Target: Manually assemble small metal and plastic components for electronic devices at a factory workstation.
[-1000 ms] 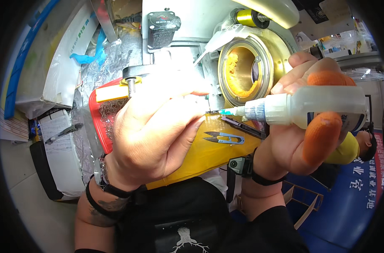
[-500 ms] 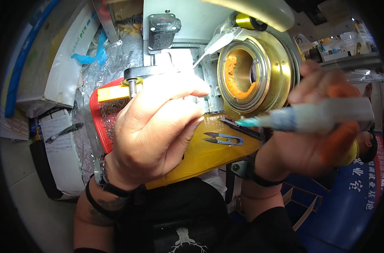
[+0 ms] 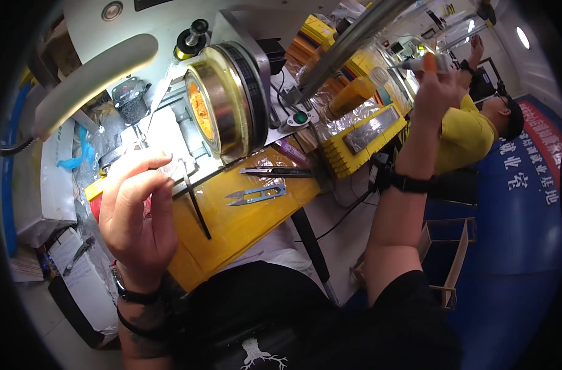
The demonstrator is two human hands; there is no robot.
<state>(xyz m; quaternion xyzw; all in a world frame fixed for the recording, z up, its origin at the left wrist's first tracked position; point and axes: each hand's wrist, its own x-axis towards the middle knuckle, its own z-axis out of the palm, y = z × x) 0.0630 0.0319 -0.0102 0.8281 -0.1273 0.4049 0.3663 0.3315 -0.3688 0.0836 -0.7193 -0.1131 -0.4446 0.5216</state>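
My left hand [image 3: 136, 213] is closed in a pinch in front of the brass-ringed machine, thumb against the fingers. Whatever sits between its fingertips is too small to make out. Close by, a thin dark rod [image 3: 196, 203] leans over the edge of the yellow mat [image 3: 231, 237]. My right hand [image 3: 438, 92] is raised far out to the right, gripping a translucent dispenser with a teal tip [image 3: 442, 62]; orange covers its fingertip. On the mat lie blue thread snips [image 3: 256, 195] and a dark utility knife [image 3: 278, 172]. Orange material [image 3: 201, 112] lines the brass ring [image 3: 234, 102].
A lamp [image 3: 96, 86] arches over the left side. Beyond the mat stand a yellow tray [image 3: 367, 139] and a box with a green button [image 3: 299, 118]. A metal bar [image 3: 355, 46] crosses the upper right. A person in yellow [image 3: 466, 139] sits nearby.
The view has swung to the right. My right hand has carried the dispenser away from my left hand, up and to the far right. The left hand stays pinched.
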